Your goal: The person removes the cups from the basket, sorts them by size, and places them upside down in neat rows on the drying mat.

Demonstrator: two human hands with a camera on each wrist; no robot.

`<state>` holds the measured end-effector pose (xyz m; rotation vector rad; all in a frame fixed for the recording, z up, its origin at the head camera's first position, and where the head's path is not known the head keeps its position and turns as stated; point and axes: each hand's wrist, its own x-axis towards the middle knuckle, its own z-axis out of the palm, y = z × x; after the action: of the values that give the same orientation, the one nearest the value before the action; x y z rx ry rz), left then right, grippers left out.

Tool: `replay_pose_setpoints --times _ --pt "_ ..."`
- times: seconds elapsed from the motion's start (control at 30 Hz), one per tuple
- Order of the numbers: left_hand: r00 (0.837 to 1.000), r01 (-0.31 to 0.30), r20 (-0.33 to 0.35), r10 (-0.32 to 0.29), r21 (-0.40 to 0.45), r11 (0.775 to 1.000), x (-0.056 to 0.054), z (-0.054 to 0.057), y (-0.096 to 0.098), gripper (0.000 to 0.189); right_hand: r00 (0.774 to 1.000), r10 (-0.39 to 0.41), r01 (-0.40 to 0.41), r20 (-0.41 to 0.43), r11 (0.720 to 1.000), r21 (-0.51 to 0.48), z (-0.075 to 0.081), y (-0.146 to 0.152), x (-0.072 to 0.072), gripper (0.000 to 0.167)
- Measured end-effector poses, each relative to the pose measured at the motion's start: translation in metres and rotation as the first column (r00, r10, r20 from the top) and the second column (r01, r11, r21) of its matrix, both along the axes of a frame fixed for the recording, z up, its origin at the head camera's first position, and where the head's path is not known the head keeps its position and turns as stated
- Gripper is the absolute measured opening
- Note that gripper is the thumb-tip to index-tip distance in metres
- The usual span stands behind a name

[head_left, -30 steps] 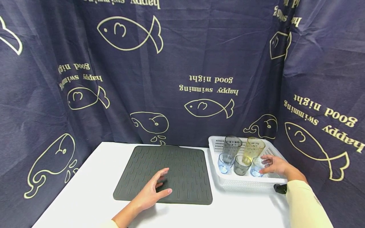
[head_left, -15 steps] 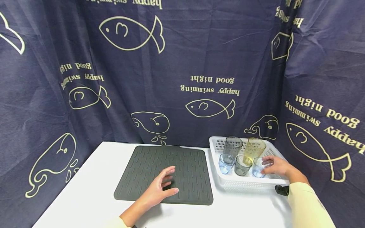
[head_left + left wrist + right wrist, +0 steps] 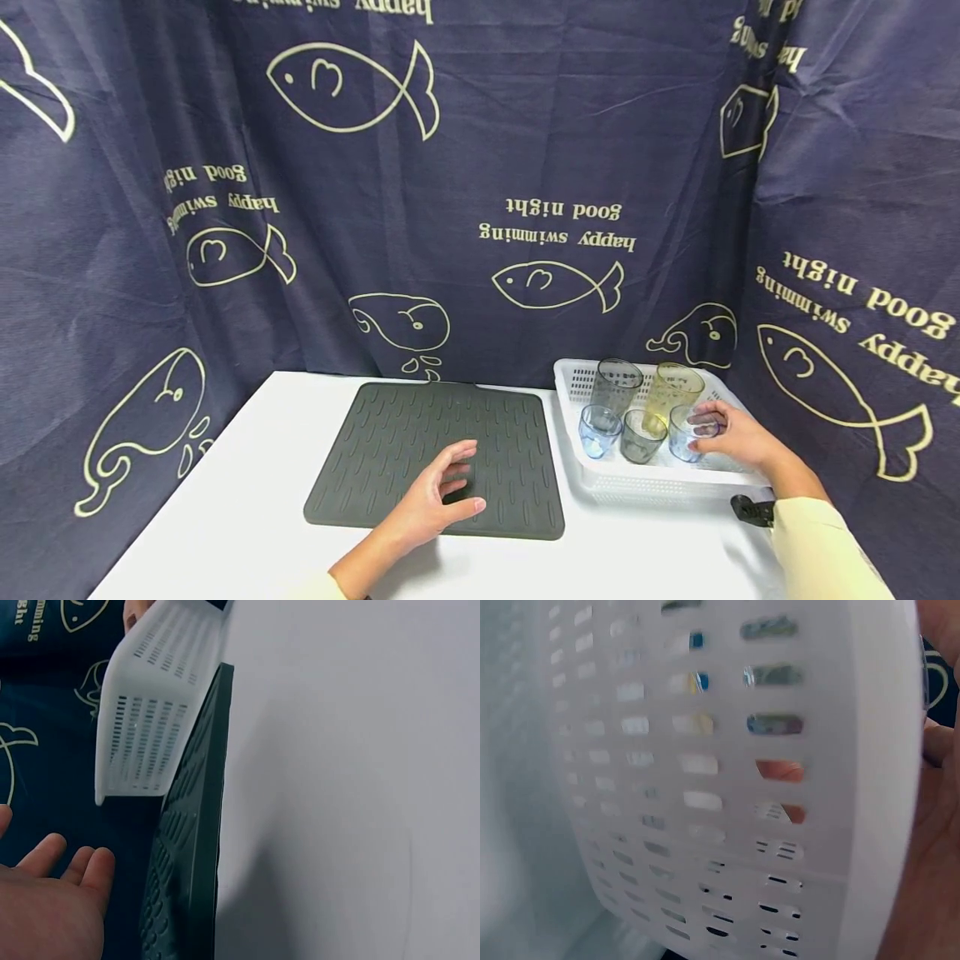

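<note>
In the head view my right hand (image 3: 738, 435) grips a small clear-blue glass (image 3: 679, 440) at the front right of a white perforated basket (image 3: 645, 481), thumb and fingers about its side. Beside that glass sit a small grey glass (image 3: 639, 442) and another light-blue glass (image 3: 598, 435). Behind them stand a tall grey glass (image 3: 613, 390) and a tall yellow glass (image 3: 670, 398). My left hand (image 3: 426, 507) holds nothing and hovers over the front of a dark ridged mat (image 3: 375, 454), thumb apart from the loosely bent fingers. The basket wall hides most of the right hand's work in the right wrist view.
The white table (image 3: 225, 475) carries the mat and, to its right, the basket. A dark blue curtain (image 3: 450, 208) with fish drawings closes in the back and both sides. The basket's rim (image 3: 881, 787) rises close beside the right hand.
My right hand has closed in on the small blue glass and raised it slightly against its neighbours. The left hand has drifted right over the mat. The head view has shifted a little.
</note>
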<state>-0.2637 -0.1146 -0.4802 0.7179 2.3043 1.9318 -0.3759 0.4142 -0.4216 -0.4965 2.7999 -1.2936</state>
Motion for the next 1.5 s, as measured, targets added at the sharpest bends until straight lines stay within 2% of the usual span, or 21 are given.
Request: replay_pose_setpoints --times 0.4,0.67,0.97,1.13,1.5 --pt "1.000 0.001 -0.029 -0.002 -0.025 1.000 0.001 0.001 0.014 0.071 0.984 -0.041 0.029 -0.173 0.997 -0.072 0.002 -0.015 0.019 0.067" --pt "0.999 0.005 -0.037 -0.006 -0.023 1.000 0.000 0.002 0.016 0.072 0.951 -0.045 0.003 -0.307 0.991 -0.135 0.003 -0.035 0.029 0.070" --pt "0.998 0.034 -0.045 -0.036 -0.047 0.998 -0.004 0.002 0.024 0.071 0.947 -0.062 0.001 -0.316 0.982 -0.191 0.009 -0.072 0.045 0.076" --pt "0.997 0.031 -0.062 -0.035 -0.061 0.998 -0.004 0.004 0.030 0.072 0.946 -0.042 -0.035 -0.320 0.973 -0.229 0.011 -0.091 0.052 0.077" --pt "0.998 0.020 -0.059 -0.022 -0.037 0.999 -0.005 0.007 0.039 0.071 0.930 -0.014 -0.055 -0.368 0.982 -0.178 0.010 -0.131 0.062 0.078"
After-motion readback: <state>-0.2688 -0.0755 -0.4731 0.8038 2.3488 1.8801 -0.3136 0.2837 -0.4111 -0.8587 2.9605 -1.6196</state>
